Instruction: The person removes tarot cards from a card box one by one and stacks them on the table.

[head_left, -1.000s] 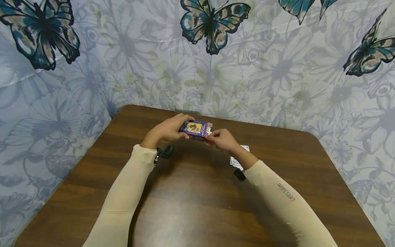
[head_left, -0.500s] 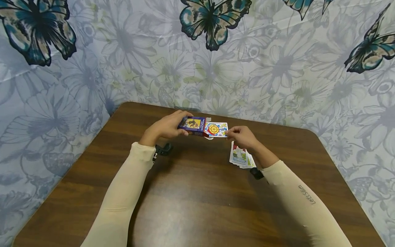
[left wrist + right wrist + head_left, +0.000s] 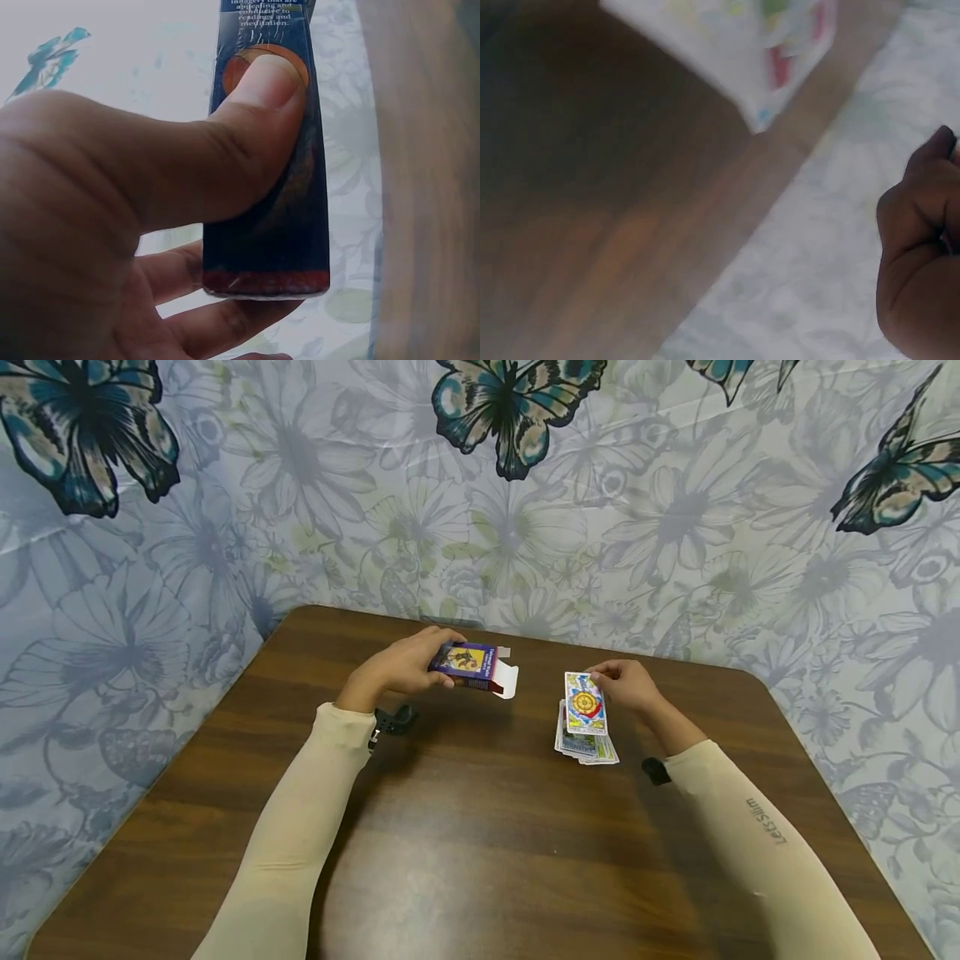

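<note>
My left hand [image 3: 401, 667] grips a small purple card box [image 3: 467, 662] with a yellow picture panel, above the far part of the table. The box's end flap hangs loose on its right side. In the left wrist view the thumb [image 3: 259, 142] presses along the box's dark narrow side [image 3: 262, 240], fingers behind it. My right hand [image 3: 632, 683] pinches a tarot card [image 3: 585, 703] with a yellow-and-red wheel by its upper right corner. That card is over a loose stack of cards [image 3: 588, 750] on the table. The right wrist view is blurred and shows the cards [image 3: 742, 45] at its top.
The brown wooden table [image 3: 450, 843] has rounded far corners. A cloth backdrop [image 3: 315, 527] with flowers and butterflies hangs right behind it. Dark wrist cameras [image 3: 395, 720] sit under both wrists.
My right hand has drawn the wheel card out of the box, carried it right and turned it over the stack. The left hand has kept the box nearly in place.
</note>
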